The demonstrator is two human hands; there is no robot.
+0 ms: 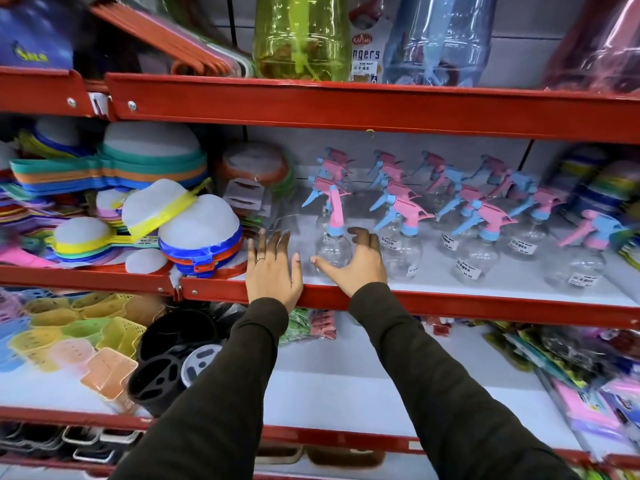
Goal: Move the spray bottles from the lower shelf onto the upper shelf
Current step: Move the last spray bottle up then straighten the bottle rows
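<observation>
Several clear spray bottles with pink and blue trigger heads stand in rows on the white middle shelf (433, 296). The nearest one (333, 244) stands at the left front. My right hand (356, 263) curls around its round body, thumb on the left and fingers behind, with the grip not fully closed. My left hand (272, 268) lies flat and open on the shelf just left of that bottle, holding nothing. The lower white shelf (346, 382) shows no spray bottles.
Stacked colourful strainers (145, 202) fill the shelf's left part. The red shelf above (346, 105) carries large green (301, 36) and blue (440, 39) bottles and hangers. Below sit pastel baskets (69, 341), black holders (166, 362) and packets (571, 358).
</observation>
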